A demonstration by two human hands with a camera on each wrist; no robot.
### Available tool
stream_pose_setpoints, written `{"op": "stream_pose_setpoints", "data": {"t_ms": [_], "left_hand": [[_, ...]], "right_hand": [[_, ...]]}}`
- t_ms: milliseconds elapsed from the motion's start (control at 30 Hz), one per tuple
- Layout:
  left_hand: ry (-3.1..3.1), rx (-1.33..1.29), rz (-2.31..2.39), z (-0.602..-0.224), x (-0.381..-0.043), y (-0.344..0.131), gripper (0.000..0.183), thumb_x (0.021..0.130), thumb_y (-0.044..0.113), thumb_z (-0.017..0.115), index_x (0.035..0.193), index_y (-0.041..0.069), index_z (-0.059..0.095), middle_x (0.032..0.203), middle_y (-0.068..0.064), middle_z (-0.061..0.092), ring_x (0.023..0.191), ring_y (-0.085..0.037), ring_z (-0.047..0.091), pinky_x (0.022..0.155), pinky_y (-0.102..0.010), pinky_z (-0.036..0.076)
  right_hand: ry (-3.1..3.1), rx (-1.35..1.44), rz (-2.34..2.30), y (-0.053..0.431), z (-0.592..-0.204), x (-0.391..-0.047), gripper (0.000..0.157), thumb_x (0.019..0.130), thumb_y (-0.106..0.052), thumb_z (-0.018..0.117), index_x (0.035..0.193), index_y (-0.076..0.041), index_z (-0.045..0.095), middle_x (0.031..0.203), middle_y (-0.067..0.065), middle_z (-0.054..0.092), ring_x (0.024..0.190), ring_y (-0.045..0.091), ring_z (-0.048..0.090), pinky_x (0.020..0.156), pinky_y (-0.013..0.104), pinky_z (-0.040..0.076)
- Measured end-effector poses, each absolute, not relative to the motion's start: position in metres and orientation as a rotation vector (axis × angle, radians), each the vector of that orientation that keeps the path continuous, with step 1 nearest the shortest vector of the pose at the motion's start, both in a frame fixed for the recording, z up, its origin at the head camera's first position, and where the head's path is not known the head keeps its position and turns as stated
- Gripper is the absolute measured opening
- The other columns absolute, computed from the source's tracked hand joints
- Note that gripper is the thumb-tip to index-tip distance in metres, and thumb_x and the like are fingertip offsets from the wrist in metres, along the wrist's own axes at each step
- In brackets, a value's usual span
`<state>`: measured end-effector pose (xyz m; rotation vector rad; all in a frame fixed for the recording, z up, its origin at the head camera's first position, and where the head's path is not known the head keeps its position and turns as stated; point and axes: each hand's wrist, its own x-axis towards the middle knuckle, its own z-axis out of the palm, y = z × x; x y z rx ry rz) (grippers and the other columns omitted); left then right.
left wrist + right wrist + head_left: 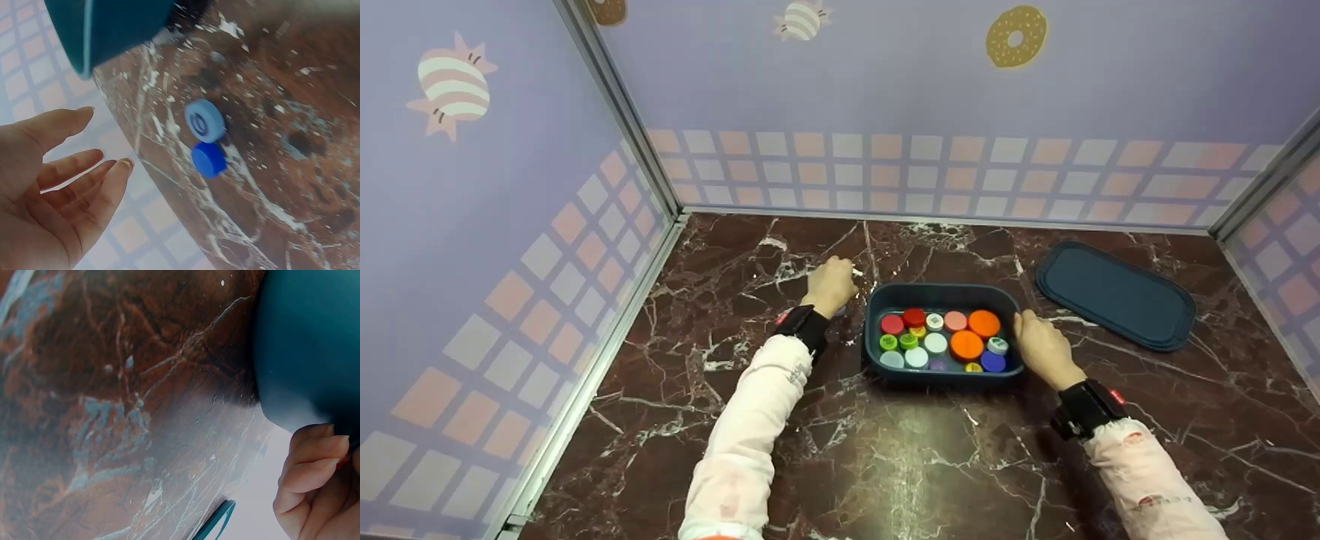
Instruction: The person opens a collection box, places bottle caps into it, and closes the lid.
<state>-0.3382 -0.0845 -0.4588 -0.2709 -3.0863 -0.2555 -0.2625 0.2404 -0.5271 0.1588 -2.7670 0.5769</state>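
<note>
A dark teal plastic box (941, 379) stands on the marbled table with several bottle caps in it: orange, red, pink, green, white, yellow, purple and blue. My right hand (1044, 349) grips the box's right side; in the right wrist view its fingers (315, 467) curl against the wall, and a small red spot shows among them, too little to identify. Left of the box is my left hand (831, 286). In the left wrist view its fingers are apart with nothing between them. Near it on the table lie a light blue cap (205, 121) and a dark blue cap (208, 160), touching.
A dark teal lid (1117, 296) lies flat on the table, to the right of the box and farther back. Patterned wall panels (930, 97) enclose the table at the back, left and right. Table surface (930, 472) extends in front of the box.
</note>
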Motion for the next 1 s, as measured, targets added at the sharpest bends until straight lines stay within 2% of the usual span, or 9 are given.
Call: {"op": "stream_pose_setpoints", "data": {"t_ms": [100,133,233,333,367,400,600,1000], "left_hand": [[-3.116,-0.23,-0.264,-0.464,-0.339,-0.09,0.029,0.079,0.02,0.068,0.1,0.001,0.062,0.1,-0.014,0.059,0.088,-0.031,0.059,0.072,-0.043,0.047],[-3.129,-0.215,-0.271,-0.466,-0.34,-0.092,0.03,0.079,0.02,0.068,0.1,0.001,0.062,0.101,-0.014,0.059,0.089,-0.031,0.059,0.073,-0.043,0.046],[-3.169,-0.185,-0.281,-0.473,-0.339,-0.095,0.038,0.078,0.022,0.071,0.108,0.001,0.059,0.107,-0.015,0.057,0.092,-0.031,0.058,0.074,-0.044,0.046],[-3.185,-0.17,-0.294,-0.481,-0.336,-0.097,0.043,0.078,0.021,0.071,0.114,0.002,0.056,0.109,-0.016,0.056,0.093,-0.032,0.058,0.074,-0.045,0.046],[-3.187,-0.175,-0.29,-0.484,-0.334,-0.098,0.044,0.078,0.02,0.071,0.115,0.003,0.055,0.11,-0.016,0.055,0.093,-0.032,0.058,0.073,-0.045,0.046],[-3.184,-0.177,-0.291,-0.487,-0.333,-0.099,0.043,0.078,0.019,0.07,0.115,0.003,0.055,0.109,-0.016,0.054,0.092,-0.032,0.058,0.073,-0.045,0.046],[-3.142,-0.194,-0.304,-0.5,-0.329,-0.1,0.035,0.077,0.012,0.067,0.111,0.004,0.057,0.106,-0.016,0.054,0.089,-0.034,0.058,0.07,-0.046,0.047],[-3.167,-0.172,-0.253,-0.515,-0.333,-0.1,0.027,0.077,0.016,0.071,0.096,0.0,0.063,0.1,-0.017,0.054,0.085,-0.034,0.059,0.068,-0.045,0.048]], "right_hand": [[-2.768,0.154,0.581,0.241,-0.527,-0.263,0.029,0.095,-0.015,0.04,0.072,0.003,0.041,0.058,0.027,0.049,0.052,0.048,0.052,0.042,0.056,0.039],[-2.746,0.167,0.576,0.243,-0.532,-0.266,0.035,0.097,-0.021,0.037,0.071,0.002,0.04,0.057,0.026,0.048,0.051,0.047,0.051,0.039,0.055,0.038],[-2.761,0.163,0.584,0.244,-0.532,-0.266,0.035,0.097,-0.022,0.035,0.072,0.002,0.04,0.058,0.027,0.048,0.052,0.048,0.051,0.04,0.055,0.038],[-2.76,0.172,0.58,0.244,-0.532,-0.266,0.034,0.097,-0.022,0.035,0.072,0.001,0.039,0.057,0.026,0.048,0.051,0.047,0.051,0.04,0.054,0.038],[-2.782,0.159,0.586,0.241,-0.527,-0.263,0.029,0.096,-0.015,0.039,0.073,0.002,0.04,0.058,0.027,0.048,0.053,0.047,0.052,0.042,0.056,0.039],[-2.782,0.158,0.586,0.241,-0.527,-0.263,0.028,0.096,-0.015,0.039,0.073,0.002,0.04,0.058,0.026,0.048,0.053,0.047,0.052,0.042,0.055,0.039],[-2.753,0.177,0.587,0.241,-0.527,-0.262,0.027,0.095,-0.012,0.041,0.072,0.002,0.04,0.056,0.025,0.047,0.051,0.046,0.051,0.04,0.054,0.038],[-2.792,0.147,0.601,0.241,-0.527,-0.262,0.028,0.095,-0.015,0.039,0.073,0.002,0.04,0.061,0.03,0.05,0.055,0.049,0.052,0.043,0.057,0.039]]}}
